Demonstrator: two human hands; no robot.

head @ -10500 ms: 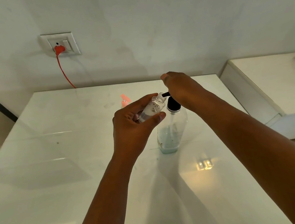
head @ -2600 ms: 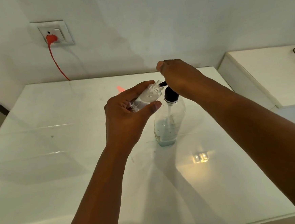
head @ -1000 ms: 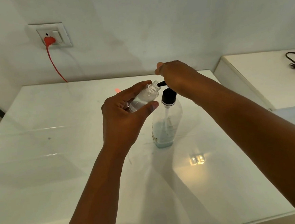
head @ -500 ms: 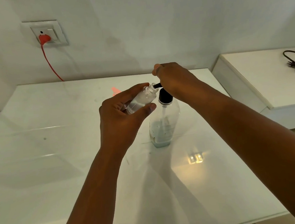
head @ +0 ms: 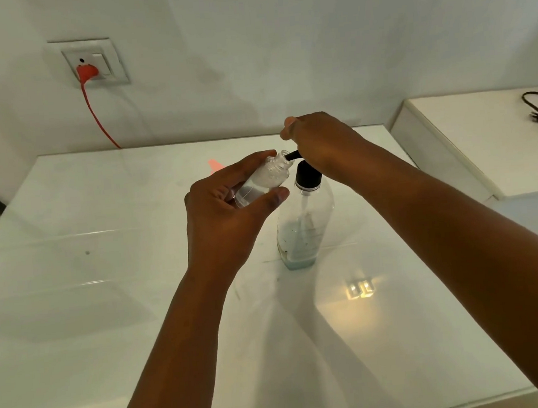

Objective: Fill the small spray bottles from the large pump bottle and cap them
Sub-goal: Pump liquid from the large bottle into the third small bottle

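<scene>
My left hand (head: 226,213) grips a small clear spray bottle (head: 264,181), tilted, with its open neck held against the black nozzle of the pump. The large clear pump bottle (head: 305,226) stands upright on the white table (head: 74,283), with a little bluish liquid at its bottom. My right hand (head: 320,141) rests on top of the black pump head and hides most of it; its fingers are out of sight. An orange-pink cap (head: 215,166) lies on the table behind my left hand, mostly hidden.
An orange plug (head: 87,71) and cord hang from the wall socket at the back left. A lower white cabinet (head: 489,154) with a black cable stands to the right. A light reflection lies on the table near the big bottle.
Both hands and both bottles keep the same pose; only the camera view has shifted slightly.
</scene>
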